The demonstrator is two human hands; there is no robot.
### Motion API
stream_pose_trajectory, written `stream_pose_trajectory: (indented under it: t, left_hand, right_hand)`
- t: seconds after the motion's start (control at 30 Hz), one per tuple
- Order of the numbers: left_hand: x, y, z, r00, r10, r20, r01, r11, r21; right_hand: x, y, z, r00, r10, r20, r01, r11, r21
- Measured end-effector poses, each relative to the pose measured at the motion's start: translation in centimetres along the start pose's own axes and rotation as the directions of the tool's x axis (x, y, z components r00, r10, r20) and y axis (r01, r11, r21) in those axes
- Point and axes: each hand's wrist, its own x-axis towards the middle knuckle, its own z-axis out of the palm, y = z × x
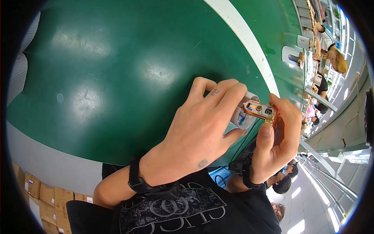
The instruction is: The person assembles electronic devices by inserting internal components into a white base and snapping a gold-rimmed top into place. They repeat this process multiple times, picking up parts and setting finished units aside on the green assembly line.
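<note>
My left hand (196, 126) is closed around a pale, hollow, see-through housing (242, 118), and blue wires show inside its open end. Its fingers cover most of that housing. Pinched between thumb and fingers of my right hand (286, 134) is an oval gold-rimmed cover (260, 109). A pale inner face with a small round part and a dark square part can be seen on the cover. The two pieces are held right beside each other, just above the green table (128, 97); whether wires join them I cannot tell.
A white strip (249, 39) curves across the green table. Beyond it stand a white tray-like piece (290, 55) and a white box-shaped piece (304, 41). Cardboard boxes (46, 194) are stacked at lower left. A person (331, 46) sits at far right, with several others nearby.
</note>
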Motion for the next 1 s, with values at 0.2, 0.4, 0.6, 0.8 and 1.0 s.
stream_pose_trajectory:
  t: [0.2, 0.4, 0.6, 0.8, 1.0]
  left_hand:
    - [0.0, -0.1, 0.0, 1.0, 0.006, -0.004, -0.006, 1.0, -0.001]
    - [0.2, 0.0, -0.1, 1.0, 0.002, -0.005, -0.002, 1.0, -0.007]
    - [-0.1, -0.2, -0.2, 1.0, -0.008, 0.008, 0.008, 1.0, 0.012]
    - [0.1, -0.4, 0.0, 1.0, -0.006, 0.017, 0.006, 1.0, -0.01]
    - [0.4, -0.2, 0.0, 1.0, -0.009, 0.014, 0.01, 1.0, -0.023]
  right_hand:
    - [-0.3, 0.5, 0.5, 0.999, -0.016, -0.03, 0.016, 1.0, 0.001]
    - [-0.3, 0.6, 0.6, 0.998, -0.031, -0.047, 0.031, 0.999, 0.007]
    - [-0.7, 0.8, 0.9, 0.998, -0.059, -0.037, 0.058, 0.998, -0.017]
    - [-0.5, 0.6, 1.1, 0.996, -0.082, -0.039, 0.08, 0.995, -0.054]
    - [-0.5, 0.8, 1.3, 0.994, -0.094, -0.048, 0.091, 0.994, -0.058]
